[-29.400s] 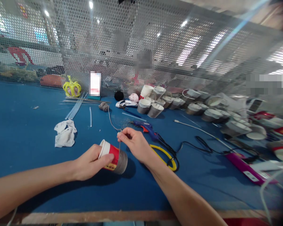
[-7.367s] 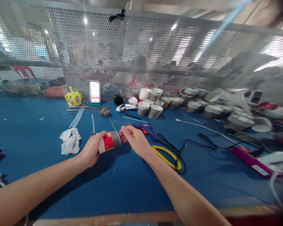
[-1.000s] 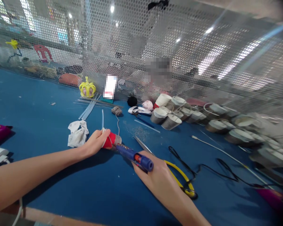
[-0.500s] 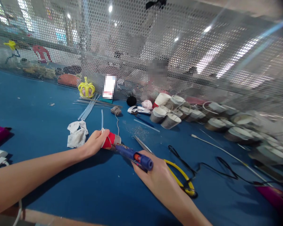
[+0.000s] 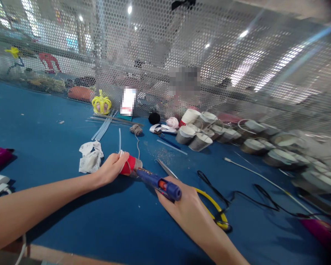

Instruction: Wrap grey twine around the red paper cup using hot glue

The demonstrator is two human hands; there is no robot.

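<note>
Seemingly mid-gluing, the left hand [image 5: 111, 168] clasps a red paper cup [image 5: 130, 163] part-wrapped in grey yarn [image 5: 138, 164], the right hand [image 5: 183, 202] a navy plastic glue gun [image 5: 153, 180] pointed at it, steadiness likely needed next.

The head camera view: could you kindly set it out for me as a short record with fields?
Left hand: grips the red paper cup, tipped on its side
Right hand: holds the blue glue gun
Nozzle: at the cup's grey end; contact cannot be told
Yarn: grey ball beyond the cup, its strand running toward it
Scissors: partly hidden by the right hand
Far right: cluster of grey-sided cups
Surface: blue tabletop
Backdrop: perforated screen
</note>
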